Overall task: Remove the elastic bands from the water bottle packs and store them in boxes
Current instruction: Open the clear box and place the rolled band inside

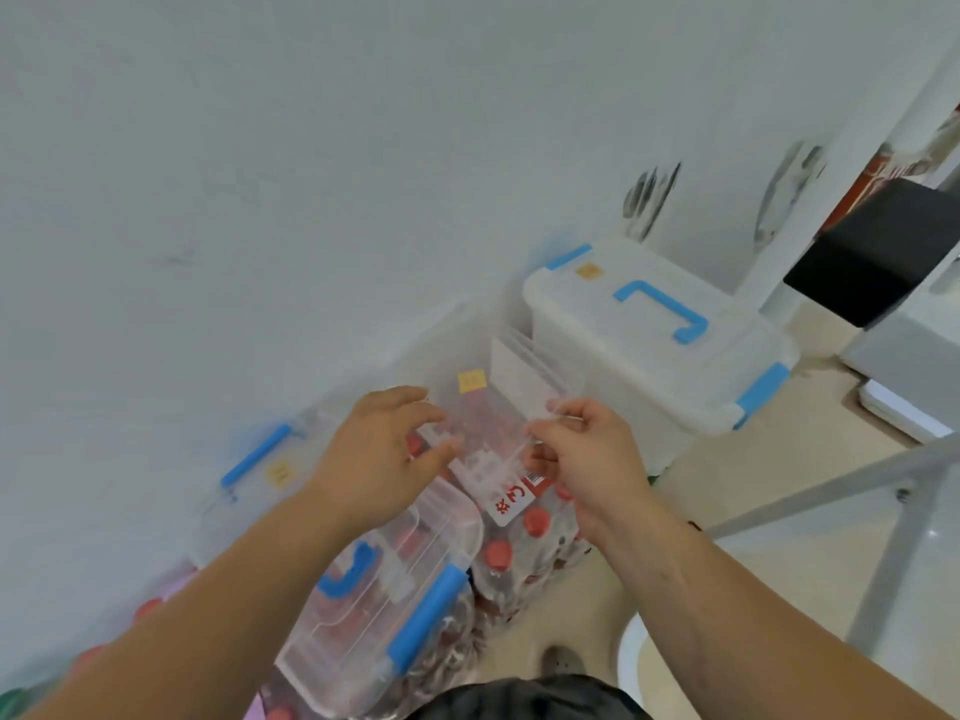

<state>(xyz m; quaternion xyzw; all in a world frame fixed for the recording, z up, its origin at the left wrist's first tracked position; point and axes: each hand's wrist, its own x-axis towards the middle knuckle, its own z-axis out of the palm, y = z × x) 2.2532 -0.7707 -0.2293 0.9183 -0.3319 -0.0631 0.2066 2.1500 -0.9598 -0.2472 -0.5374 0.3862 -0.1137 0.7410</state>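
elastic band (498,456), likely the thin pale strip, blurred: held over the water bottle pack (537,523) on the floor (727,485); long axis runs hand to hand. right hand (587,459) pinches one end; left hand (379,454) curled at the other, its hold cannot be told. open box (470,356) lies just beyond, at the wall.

White wall (260,148), beige floor (727,459), black block (878,252) at far right, grey slanted bar (831,485) beneath it

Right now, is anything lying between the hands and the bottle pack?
Partly. A clear blue-latched lid lies on the bottle pack below the left hand; the red caps beside the right hand are uncovered.
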